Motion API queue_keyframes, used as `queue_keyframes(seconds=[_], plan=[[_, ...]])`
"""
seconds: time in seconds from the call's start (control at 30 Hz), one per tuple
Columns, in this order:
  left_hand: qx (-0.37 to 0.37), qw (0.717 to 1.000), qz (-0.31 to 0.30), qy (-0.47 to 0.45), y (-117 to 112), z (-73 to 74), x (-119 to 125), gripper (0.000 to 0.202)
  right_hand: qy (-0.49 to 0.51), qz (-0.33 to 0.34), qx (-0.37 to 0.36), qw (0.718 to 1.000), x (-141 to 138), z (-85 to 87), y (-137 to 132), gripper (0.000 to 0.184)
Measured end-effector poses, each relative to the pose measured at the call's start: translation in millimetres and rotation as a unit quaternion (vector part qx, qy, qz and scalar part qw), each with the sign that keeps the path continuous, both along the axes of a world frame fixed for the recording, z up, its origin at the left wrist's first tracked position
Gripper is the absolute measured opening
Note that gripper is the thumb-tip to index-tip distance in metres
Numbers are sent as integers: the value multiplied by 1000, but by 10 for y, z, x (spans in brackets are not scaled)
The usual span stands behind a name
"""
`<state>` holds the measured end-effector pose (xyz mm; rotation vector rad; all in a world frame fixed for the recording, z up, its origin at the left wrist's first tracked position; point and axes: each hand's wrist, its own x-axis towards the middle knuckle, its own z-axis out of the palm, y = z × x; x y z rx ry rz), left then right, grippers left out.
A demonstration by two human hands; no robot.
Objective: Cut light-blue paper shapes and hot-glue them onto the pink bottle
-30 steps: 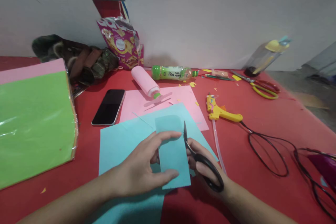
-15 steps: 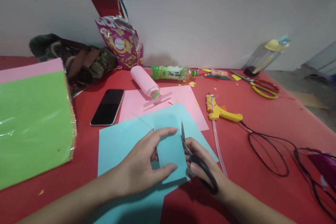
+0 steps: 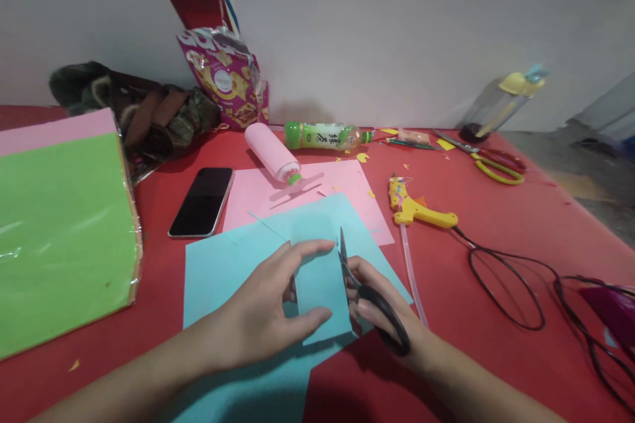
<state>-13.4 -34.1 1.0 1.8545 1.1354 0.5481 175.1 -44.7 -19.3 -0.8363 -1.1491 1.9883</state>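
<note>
My left hand [image 3: 278, 304] grips a small rectangle of light blue paper [image 3: 320, 284] from its left side, thumb and forefinger on top. My right hand [image 3: 381, 297] holds black-handled scissors [image 3: 381, 314], whose blades point away from me along the right edge of the rectangle. A narrow sliver of paper stands off near the blade tips. Beneath both hands lies a larger light blue sheet [image 3: 218, 277], overlapping a pink sheet [image 3: 248, 188]. A thin blue strip [image 3: 268, 226] rests on the blue sheet just beyond my left hand.
A phone [image 3: 202, 201] and a bagged stack of coloured paper [image 3: 64, 238] lie left. Behind are a pink-wrapped bottle [image 3: 272, 152], a green tea bottle [image 3: 322, 136] and a snack bag [image 3: 223, 76]. To the right lie a yellow glue gun [image 3: 421, 211], its cord, and yellow-handled scissors [image 3: 496, 168].
The scissors and my right hand have shifted very slightly with the paper rectangle. The whole view has drifted a little; my left hand keeps the same hold.
</note>
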Motion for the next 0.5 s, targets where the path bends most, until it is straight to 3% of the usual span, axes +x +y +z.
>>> queue_keyframes(seconds=[0.5], plan=[[34,997,-32,57,-7,69,14,55,15,6,-10,1000,4,-40,14,36]])
